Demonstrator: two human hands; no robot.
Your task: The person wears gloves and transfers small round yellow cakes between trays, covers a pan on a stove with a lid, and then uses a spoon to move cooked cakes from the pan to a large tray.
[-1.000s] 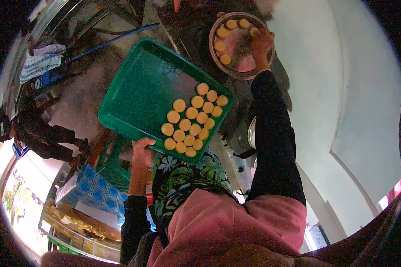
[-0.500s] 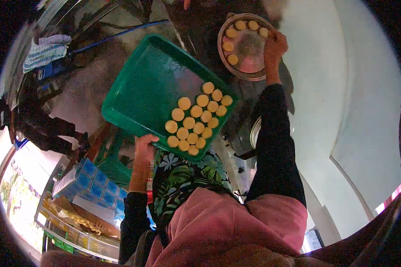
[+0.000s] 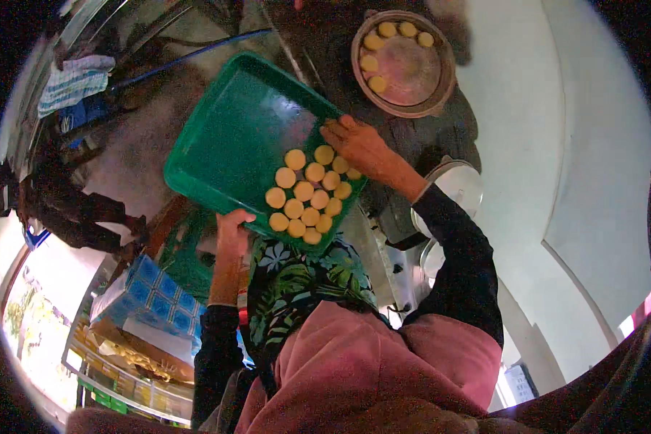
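Note:
My left hand grips the near edge of a green plastic tray, its thumb over the rim. Pale yellow flat dough rounds lie in rows in the tray's near right part. Over the far right end of these rows is my right hand. Its fingers are bent together and pointing down, hiding some rounds; what lies between the fingertips is hidden. Past the tray, a round brownish pan holds several more rounds along the left and far part of its inside.
Nearer than the pan, a pale round lid lies partly behind my right arm. A white wall rises on the right. On the left are a striped cloth, a blue patterned box and another person's dark-clothed legs.
My right hand has come back from the pan's right edge to the dough rounds in the tray. A round stays in the pan where the hand was. My left hand keeps its hold.

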